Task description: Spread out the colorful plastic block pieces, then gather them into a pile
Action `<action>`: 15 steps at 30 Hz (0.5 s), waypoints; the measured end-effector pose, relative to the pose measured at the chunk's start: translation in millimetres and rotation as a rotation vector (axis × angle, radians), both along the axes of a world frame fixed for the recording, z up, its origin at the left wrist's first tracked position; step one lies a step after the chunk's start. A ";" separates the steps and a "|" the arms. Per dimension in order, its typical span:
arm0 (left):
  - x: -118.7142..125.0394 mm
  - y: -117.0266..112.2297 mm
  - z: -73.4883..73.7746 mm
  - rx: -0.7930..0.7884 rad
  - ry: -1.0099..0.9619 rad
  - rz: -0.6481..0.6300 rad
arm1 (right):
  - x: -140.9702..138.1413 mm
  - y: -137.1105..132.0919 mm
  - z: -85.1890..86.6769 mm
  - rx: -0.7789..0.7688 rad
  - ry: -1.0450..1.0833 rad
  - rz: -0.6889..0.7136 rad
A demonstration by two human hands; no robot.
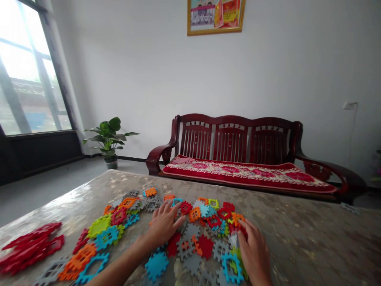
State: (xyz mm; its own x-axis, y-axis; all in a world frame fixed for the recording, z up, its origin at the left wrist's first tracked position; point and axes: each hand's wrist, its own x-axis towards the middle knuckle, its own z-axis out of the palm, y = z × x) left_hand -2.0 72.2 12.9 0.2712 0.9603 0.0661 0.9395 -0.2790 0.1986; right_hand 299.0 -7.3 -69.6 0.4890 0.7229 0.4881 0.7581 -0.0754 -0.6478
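My left hand (165,224) lies over the middle of a spread of plastic interlocking building pieces, its fingers stretched out and apart. Under and beside it are a red toothed piece (173,244) and a blue square frame (176,201). At the pile's right edge, my right hand (254,248) has its fingers loosely bent, thumb apart from the index finger. Its fingertips are at an orange piece (237,218); nothing is visibly gripped. Below the left hand sits a round blue piece (156,265). A blue frame (232,268) is left of the right wrist.
Long red pieces (32,246) are heaped at the table's left. More pieces, including a lime one (99,226), line the left side. Behind the patterned table (312,238) stands a dark red wooden bench (230,139). A potted plant (110,137) is on the floor.
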 end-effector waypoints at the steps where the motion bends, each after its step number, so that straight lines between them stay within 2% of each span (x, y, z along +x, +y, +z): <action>1: -10.1 -5.6 -1.2 -0.018 0.018 0.022 | -0.3 0.0 0.1 0.001 -0.008 -0.001; 4: -35.3 -22.4 -10.9 -0.059 0.066 0.073 | -1.6 0.2 0.0 -0.008 -0.033 -0.010; 7: -42.6 -36.6 -22.4 -0.062 0.084 0.077 | -3.4 0.7 0.0 -0.034 -0.070 -0.016; 11: -25.0 -43.4 -27.4 -0.007 0.064 0.030 | -5.6 0.6 1.1 -0.052 -0.102 -0.011; 15: 0.4 -37.4 -27.1 0.032 0.065 0.021 | -6.7 -0.7 3.7 -0.058 -0.088 -0.002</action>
State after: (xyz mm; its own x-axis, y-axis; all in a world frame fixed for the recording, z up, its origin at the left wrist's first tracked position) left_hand -1.7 34.8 -14.2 0.2559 0.9634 0.0797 0.9558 -0.2645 0.1287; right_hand 292.3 -8.0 -65.9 0.4473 0.7504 0.4866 0.8117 -0.1122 -0.5732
